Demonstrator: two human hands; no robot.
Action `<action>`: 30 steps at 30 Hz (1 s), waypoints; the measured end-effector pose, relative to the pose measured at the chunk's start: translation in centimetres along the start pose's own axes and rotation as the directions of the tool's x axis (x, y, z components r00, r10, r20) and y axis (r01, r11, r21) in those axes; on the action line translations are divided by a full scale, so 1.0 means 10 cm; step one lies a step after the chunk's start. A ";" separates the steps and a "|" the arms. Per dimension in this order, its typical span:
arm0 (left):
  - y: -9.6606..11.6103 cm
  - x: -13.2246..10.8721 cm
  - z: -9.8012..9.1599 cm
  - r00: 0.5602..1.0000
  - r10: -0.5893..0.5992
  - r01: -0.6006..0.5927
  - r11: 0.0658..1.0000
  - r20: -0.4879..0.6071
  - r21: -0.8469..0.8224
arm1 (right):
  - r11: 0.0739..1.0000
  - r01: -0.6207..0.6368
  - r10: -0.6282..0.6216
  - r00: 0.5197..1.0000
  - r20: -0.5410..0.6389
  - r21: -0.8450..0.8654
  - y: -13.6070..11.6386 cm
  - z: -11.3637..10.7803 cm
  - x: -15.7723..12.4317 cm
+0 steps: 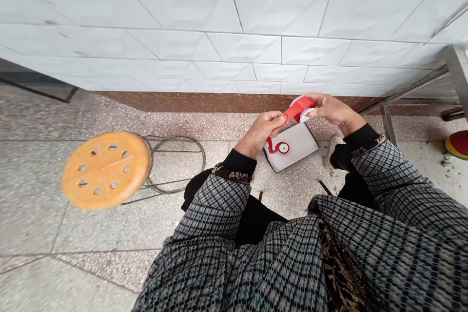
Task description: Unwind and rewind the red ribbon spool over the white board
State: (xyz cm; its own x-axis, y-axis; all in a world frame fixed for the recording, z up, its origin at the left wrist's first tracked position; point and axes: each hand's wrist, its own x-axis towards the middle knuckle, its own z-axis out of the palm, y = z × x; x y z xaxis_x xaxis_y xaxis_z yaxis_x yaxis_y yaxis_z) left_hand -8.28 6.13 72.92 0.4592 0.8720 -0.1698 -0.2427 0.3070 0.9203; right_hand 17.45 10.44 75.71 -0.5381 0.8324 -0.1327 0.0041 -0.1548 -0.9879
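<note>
My right hand grips a wide roll of red tape with a white core. A band of the red tape runs from the roll to my left hand, whose fingers pinch it. Below that hand, a thin red strip hangs down to a small red-and-white ring. The ring lies over a white board with a black edge. I cannot tell whether the strip is fixed to the ring.
An orange round stool with holes and a wire frame stands to the left. White wall tiles rise behind a brown skirting. A shoe, metal table legs and a red-and-yellow object are at the right.
</note>
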 end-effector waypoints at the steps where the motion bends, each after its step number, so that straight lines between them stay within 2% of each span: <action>1: -0.02 0.01 0.00 1.000 -0.002 0.002 1.000 0.004 -0.005 | 1.000 0.011 -0.011 1.000 0.004 0.021 0.01 0.01 0.01; 9: -0.11 0.06 0.08 0.999 -0.003 0.008 0.995 0.046 -0.103 | 0.976 -0.023 0.019 1.000 0.018 0.215 0.23 0.09 0.12; 16: -0.19 0.09 0.13 0.990 0.009 -0.037 0.980 -0.143 -0.194 | 0.924 -0.064 0.082 0.996 -0.031 0.377 0.43 0.17 0.15; 22: -0.20 0.10 0.12 0.996 0.010 -0.033 0.962 -0.087 -0.269 | 0.895 -0.060 0.092 0.994 -0.052 0.441 0.54 0.29 0.20; 24: -0.19 0.10 0.07 0.999 0.010 -0.023 0.960 -0.046 -0.281 | 0.913 -0.075 0.092 0.996 -0.023 0.402 0.52 0.27 0.19; 26: -0.17 0.09 0.01 1.000 -0.006 0.007 0.962 0.005 -0.271 | 0.953 -0.104 0.096 0.994 0.044 0.283 0.45 0.20 0.17; 28: -0.16 0.09 -0.05 0.996 -0.060 0.072 0.971 0.059 -0.229 | 0.989 -0.117 0.107 0.988 0.110 0.088 0.34 0.11 0.14; 30: -0.16 0.09 -0.08 0.984 -0.146 0.162 0.973 0.105 -0.166 | 0.984 -0.095 0.115 0.985 0.127 -0.153 0.25 0.03 0.12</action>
State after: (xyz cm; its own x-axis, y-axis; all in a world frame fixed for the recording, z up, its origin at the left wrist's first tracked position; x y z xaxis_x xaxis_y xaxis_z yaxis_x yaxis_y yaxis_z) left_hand -8.16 6.74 71.01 0.5766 0.7729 -0.2649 -0.3033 0.5035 0.8090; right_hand 16.55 10.85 73.10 -0.6368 0.7348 -0.2337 0.1840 -0.1495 -0.9715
